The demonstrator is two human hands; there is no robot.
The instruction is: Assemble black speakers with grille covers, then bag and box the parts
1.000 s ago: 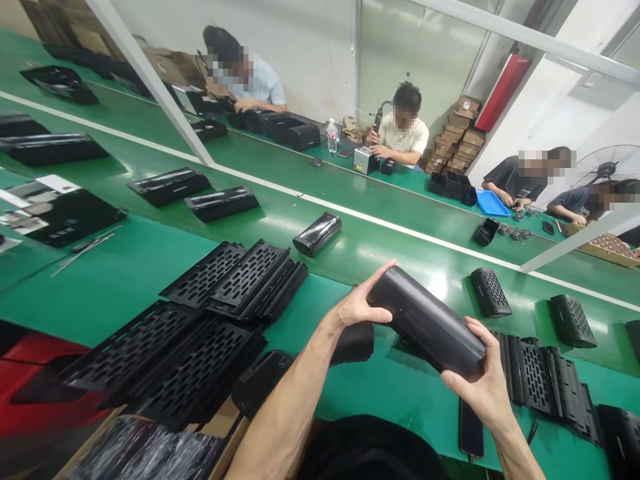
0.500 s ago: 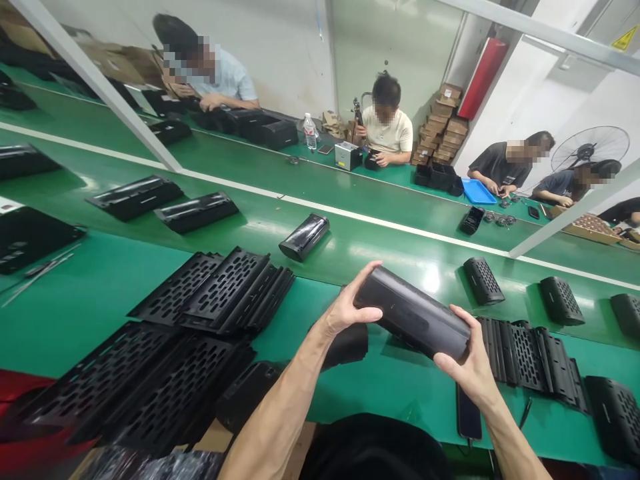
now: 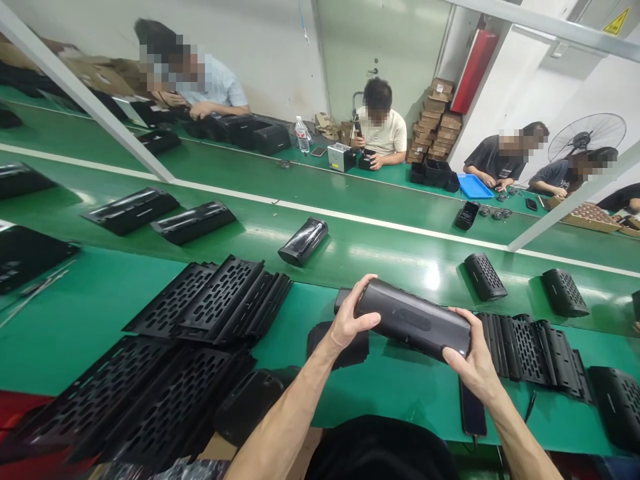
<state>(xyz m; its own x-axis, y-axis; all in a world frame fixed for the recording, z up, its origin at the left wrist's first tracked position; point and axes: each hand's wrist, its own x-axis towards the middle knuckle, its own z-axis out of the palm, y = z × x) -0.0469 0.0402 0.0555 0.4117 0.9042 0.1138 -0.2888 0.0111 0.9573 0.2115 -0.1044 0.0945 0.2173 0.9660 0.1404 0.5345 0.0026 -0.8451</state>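
A black, round-edged speaker casing (image 3: 413,319) is held up over the green table, tilted down to the right, with a recessed oval patch facing me. My left hand (image 3: 354,321) is closed around its left end, thumb on the near face. At the right end my right hand (image 3: 473,357) grips it, thumb along the lower edge. Beneath my left wrist lies a dark stack of panels (image 3: 336,343), partly covered. Perforated black grille panels (image 3: 220,300) are piled to the left. More grille panels (image 3: 533,353) stand in a row beyond my right hand.
Finished-looking black units (image 3: 303,241) sit spaced along the green conveyor (image 3: 380,233). A phone (image 3: 473,407) with a cable lies below my right hand; a black unit (image 3: 617,403) stands far right. White posts (image 3: 95,93) rise beyond. Several co-workers (image 3: 383,127) sit across.
The casing has rolled slightly in my hands, so its recessed oval patch shows more plainly. Both hands keep their hold. My view has shifted a little.
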